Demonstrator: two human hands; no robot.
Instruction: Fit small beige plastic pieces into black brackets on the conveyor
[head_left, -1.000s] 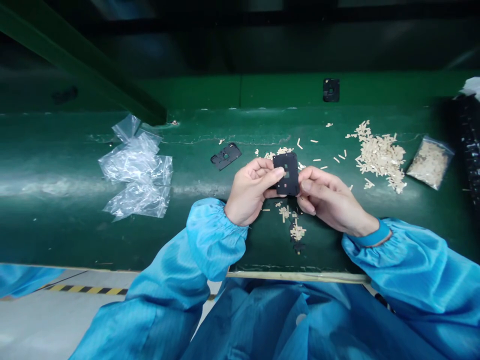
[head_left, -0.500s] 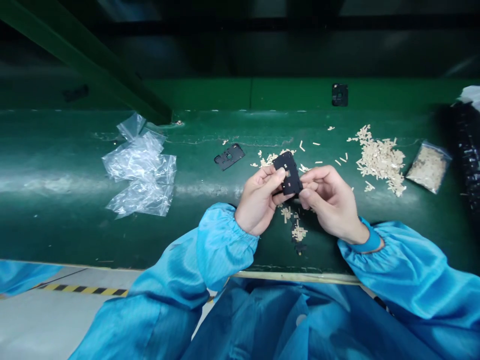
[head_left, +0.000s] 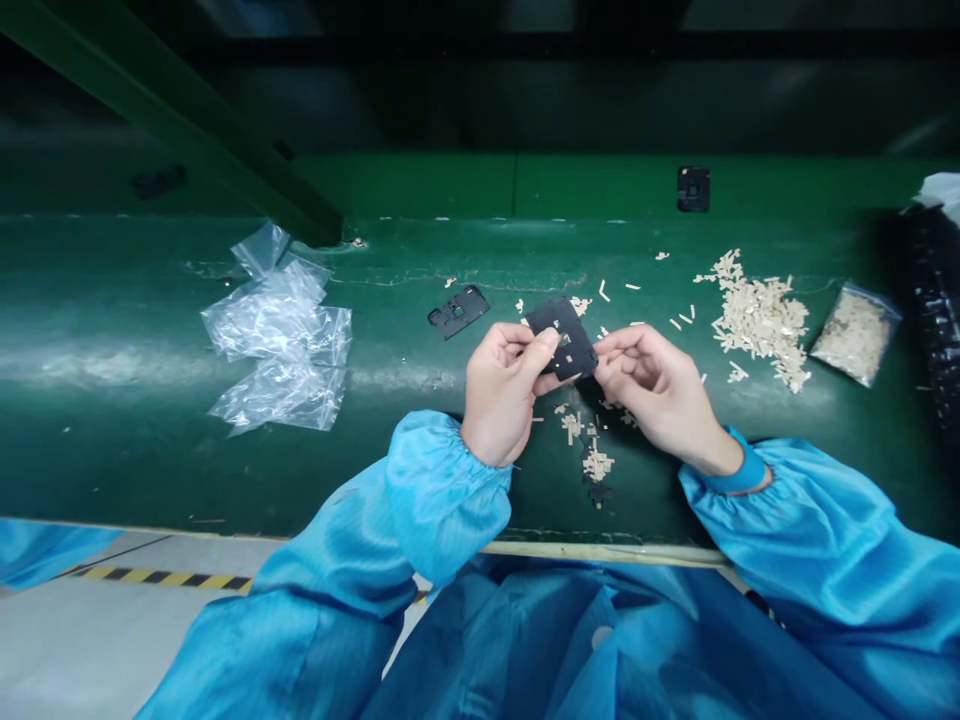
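Note:
A thin black plastic plate with small cut-outs (head_left: pixel 574 328) is tilted above the green bench, gripped at its left side by my left hand (head_left: pixel 499 395) between thumb and fingers. At the plate's lower right corner my right hand (head_left: pixel 664 395) has its fingertips pinched together, touching the edge. Whether those fingertips also hold some tiny piece is hidden. Beneath and behind the plate lie loose pale strips (head_left: pixel 581 305). Closer to me sits a small heap of such strips (head_left: pixel 596 463) beside dark scraps.
Left on the bench (head_left: pixel 405 460) are clear plastic bags (head_left: pixel 281 330). Another black plate (head_left: pixel 459 312) lies left of my hands; a further one (head_left: pixel 694 189) rests at the back. To the right are a large strip pile (head_left: pixel 761 320) and a filled bag (head_left: pixel 856 333). A green beam (head_left: pixel 225 150) slants overhead.
The black plate has turned, showing a broader face, and shifted slightly left with my left hand. My right fingertips remain at its lower right corner.

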